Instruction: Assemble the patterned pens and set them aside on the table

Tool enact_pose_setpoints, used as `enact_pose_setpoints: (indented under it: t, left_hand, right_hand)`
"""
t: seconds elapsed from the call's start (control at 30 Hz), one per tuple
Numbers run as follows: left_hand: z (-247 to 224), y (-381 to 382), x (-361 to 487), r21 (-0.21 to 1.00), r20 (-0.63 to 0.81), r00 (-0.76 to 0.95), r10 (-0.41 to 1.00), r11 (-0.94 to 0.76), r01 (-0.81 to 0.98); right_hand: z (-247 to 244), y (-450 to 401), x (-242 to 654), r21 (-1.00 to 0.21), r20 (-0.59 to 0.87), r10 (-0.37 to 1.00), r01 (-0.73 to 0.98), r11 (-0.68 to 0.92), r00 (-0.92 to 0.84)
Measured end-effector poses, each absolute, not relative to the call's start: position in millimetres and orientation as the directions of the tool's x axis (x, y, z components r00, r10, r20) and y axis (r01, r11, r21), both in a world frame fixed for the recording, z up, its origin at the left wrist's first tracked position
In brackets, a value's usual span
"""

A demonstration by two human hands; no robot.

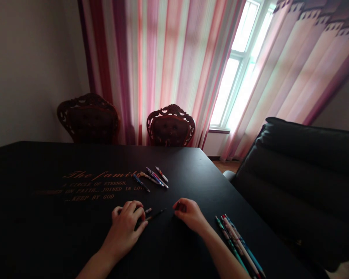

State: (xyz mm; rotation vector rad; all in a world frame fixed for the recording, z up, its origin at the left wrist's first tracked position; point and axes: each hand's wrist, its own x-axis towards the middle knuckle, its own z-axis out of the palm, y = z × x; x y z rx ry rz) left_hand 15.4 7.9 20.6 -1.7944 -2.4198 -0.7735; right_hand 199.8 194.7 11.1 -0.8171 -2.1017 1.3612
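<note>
My left hand (pixel 128 223) is low over the black table, fingers curled and thumb pressed in, closed on a thin dark stick (pixel 158 214) that looks like a pen refill and points right. Beside its fingers, the pale end of a pen (pixel 148 210) shows; the rest is hidden under the hand. To the right, my right hand (pixel 189 213) has its fingers curled in, and whatever may be inside them is too dark to identify. Beyond both hands lie several pens: a blue one (pixel 141 182), a white and orange one (pixel 162 174) and a patterned purple one (pixel 154 176).
Several longer pens (pixel 238 244) in green, white, red and blue lie together near the right edge of the black table (pixel 61 240). Two carved chairs (pixel 171 126) stand behind it. A black leather seat (pixel 302 182) is on the right, and striped curtains (pixel 163 69) hang behind.
</note>
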Motion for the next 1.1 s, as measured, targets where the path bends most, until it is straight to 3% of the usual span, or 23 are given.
enact_pose_setpoints:
  t: [0.23, 0.37, 0.6, 0.87, 1.1]
  left_hand:
    - [23.7, 7.9, 21.9, 0.374, 0.373, -0.243, 0.896, 0.095, 0.923]
    - [23.2, 7.1, 24.6, 0.368, 0.378, -0.233, 0.896, 0.085, 0.926]
    - [27.6, 5.7, 36.8, 0.384, 0.358, -0.175, 0.917, 0.026, 0.923]
    - [27.5, 4.3, 36.1, 0.352, 0.330, -0.188, 0.925, 0.064, 0.934]
    - [27.4, 4.9, 28.8, 0.390, 0.318, -0.238, 0.918, 0.102, 0.915]
  right_hand:
    - [11.2, 179.7, 192.8, -0.987, 0.048, 0.582, 0.050, 0.152, -0.812]
    - [15.2, 176.0, 193.1, -0.979, 0.068, 0.608, 0.066, 0.195, -0.791]
    - [16.6, 155.3, 187.2, -1.000, -0.009, 0.445, 0.010, -0.002, -0.896]
    - [28.9, 185.0, 201.4, -0.964, 0.096, 0.666, 0.098, 0.248, -0.740]
    - [32.8, 196.1, 217.5, -0.780, 0.116, 0.606, 0.305, 0.546, -0.787]
